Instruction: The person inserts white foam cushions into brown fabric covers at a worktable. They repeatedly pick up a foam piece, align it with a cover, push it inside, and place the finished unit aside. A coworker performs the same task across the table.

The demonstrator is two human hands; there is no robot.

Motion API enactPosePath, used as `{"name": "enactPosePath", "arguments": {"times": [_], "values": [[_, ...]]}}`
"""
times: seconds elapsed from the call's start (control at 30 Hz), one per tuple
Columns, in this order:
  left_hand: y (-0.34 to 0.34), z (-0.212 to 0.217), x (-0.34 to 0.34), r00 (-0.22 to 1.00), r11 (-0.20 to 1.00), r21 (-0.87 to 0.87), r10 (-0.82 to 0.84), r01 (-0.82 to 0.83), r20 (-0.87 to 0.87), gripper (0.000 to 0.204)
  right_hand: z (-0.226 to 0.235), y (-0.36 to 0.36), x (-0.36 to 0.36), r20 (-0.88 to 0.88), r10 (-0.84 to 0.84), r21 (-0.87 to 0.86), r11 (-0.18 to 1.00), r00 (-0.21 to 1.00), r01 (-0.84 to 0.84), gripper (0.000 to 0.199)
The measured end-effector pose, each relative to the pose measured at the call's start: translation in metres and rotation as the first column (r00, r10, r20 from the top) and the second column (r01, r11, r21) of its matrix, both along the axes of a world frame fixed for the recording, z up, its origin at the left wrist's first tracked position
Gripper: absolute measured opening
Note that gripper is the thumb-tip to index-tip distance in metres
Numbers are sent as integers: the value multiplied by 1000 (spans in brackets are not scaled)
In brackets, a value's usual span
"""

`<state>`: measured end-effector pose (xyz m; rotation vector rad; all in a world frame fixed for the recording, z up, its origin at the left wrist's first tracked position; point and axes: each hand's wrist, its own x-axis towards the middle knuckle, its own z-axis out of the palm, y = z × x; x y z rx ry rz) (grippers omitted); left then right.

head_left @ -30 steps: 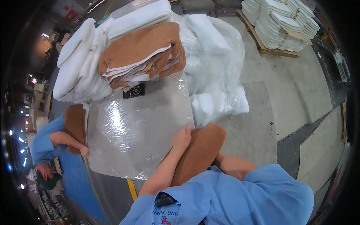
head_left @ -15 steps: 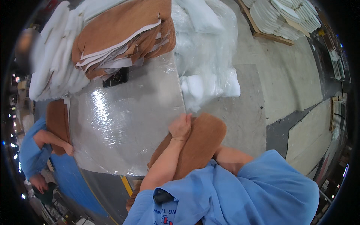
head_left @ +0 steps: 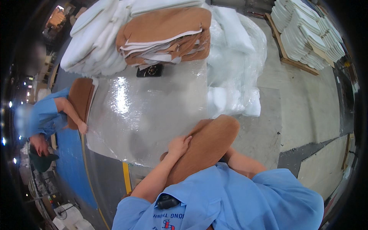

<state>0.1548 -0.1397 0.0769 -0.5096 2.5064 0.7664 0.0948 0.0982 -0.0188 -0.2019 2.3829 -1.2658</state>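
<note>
A brown felt-like sheet [head_left: 212, 143], folded over on itself with a rounded end, is held against my blue shirt. My left hand [head_left: 179, 146] grips its left side, fingers curled over the fold. The right hand [head_left: 229, 154] reaches behind the sheet from the right; its fingers are hidden there. Just beyond the sheet lies the plastic-covered grey table [head_left: 153, 103]. On the table's far side rests a pile of brown sheets [head_left: 165, 25] with white backing, and a small black device [head_left: 150, 71] lies in front of the pile.
White padding [head_left: 96, 42] is heaped at the far left. Plastic-wrapped white bundles [head_left: 237, 65] stand right of the table. At the left edge another person [head_left: 50, 111] in blue holds a brown piece [head_left: 79, 99]. A pallet [head_left: 295, 63] with white stacks sits far right.
My left hand has drawn back from the table edge toward my body, still on the brown sheet. The sheet's rounded end has swung slightly right. The view has shifted.
</note>
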Motion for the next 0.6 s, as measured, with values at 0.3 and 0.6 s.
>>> {"name": "enactPosePath", "arguments": {"times": [0.3, 0.6], "values": [[14, -38, 16, 956, 978, -135, 116, -157, -268, 24, -1, 7, 8, 31, 29, 98, 995, 999, -32, 51], [-28, 13, 40, 999, 992, 124, 28, -30, 16, 42, -1, 2, 12, -1, -15, 60, 998, 1000, 15, 52]]}}
